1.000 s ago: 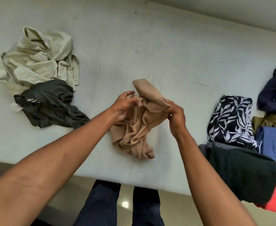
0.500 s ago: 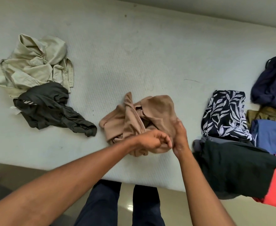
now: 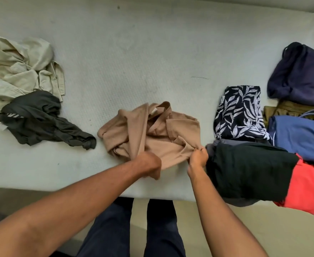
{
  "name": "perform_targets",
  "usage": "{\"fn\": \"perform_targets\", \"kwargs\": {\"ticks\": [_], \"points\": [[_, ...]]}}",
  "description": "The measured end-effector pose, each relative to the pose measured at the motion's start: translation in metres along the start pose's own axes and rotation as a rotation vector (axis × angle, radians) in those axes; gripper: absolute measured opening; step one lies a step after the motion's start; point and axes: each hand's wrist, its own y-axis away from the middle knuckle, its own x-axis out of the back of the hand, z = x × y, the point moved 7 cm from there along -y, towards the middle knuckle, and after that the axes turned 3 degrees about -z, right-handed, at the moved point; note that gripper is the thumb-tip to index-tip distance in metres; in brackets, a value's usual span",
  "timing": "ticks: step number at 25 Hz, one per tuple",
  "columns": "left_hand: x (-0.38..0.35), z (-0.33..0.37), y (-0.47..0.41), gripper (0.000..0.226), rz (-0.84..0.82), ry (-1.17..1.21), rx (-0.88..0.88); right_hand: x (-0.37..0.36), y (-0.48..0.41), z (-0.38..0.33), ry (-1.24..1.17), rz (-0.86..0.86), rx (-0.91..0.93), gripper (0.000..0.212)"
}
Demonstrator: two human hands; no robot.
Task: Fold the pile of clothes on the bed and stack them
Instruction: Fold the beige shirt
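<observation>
White bed (image 3: 134, 52) holds one tan shirt (image 3: 152, 134), two crumpled garments (image 3: 22, 71) at 9 o'clock, about six folded pieces (image 3: 245, 167) at 3. Left hand (image 3: 149, 162) and right hand (image 3: 198, 156) fingers pinch its near hem, shirt at their 12.

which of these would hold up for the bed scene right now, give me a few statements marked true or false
1. Both the left hand and the right hand grip the tan shirt. True.
2. The tan shirt is neatly folded. False: it lies crumpled on the mattress.
3. The leaf-print garment lies left of the tan shirt. False: it lies to its right.
4. The dark grey garment touches the beige shirt. True.
</observation>
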Motion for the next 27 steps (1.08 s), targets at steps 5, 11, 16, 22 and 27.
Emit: {"fn": "perform_targets", "kwargs": {"ticks": [5, 11, 16, 22, 27], "points": [[-0.007, -0.006, -0.012, 0.039, 0.223, 0.587, -0.112, 0.011, 0.022, -0.004, 0.291, 0.084, 0.086, 0.015], [0.063, -0.096, -0.008, 0.024, 0.858, 0.883, -0.058, -0.026, 0.036, -0.039, 0.604, -0.22, 0.45, 0.049], [0.096, -0.143, -0.035, 0.077, 0.77, 0.781, 0.151, -0.065, 0.025, -0.031, 0.983, -0.315, 0.404, 0.11], [0.103, -0.122, -0.077, 0.09, 0.621, 0.491, 0.219, -0.076, 0.008, -0.047, 0.968, -0.137, 0.583, 0.056], [0.13, -0.099, -0.072, 0.022, 0.692, 0.745, -0.075, -0.039, -0.025, -0.068, 0.256, -0.204, 0.356, 0.035]]}}
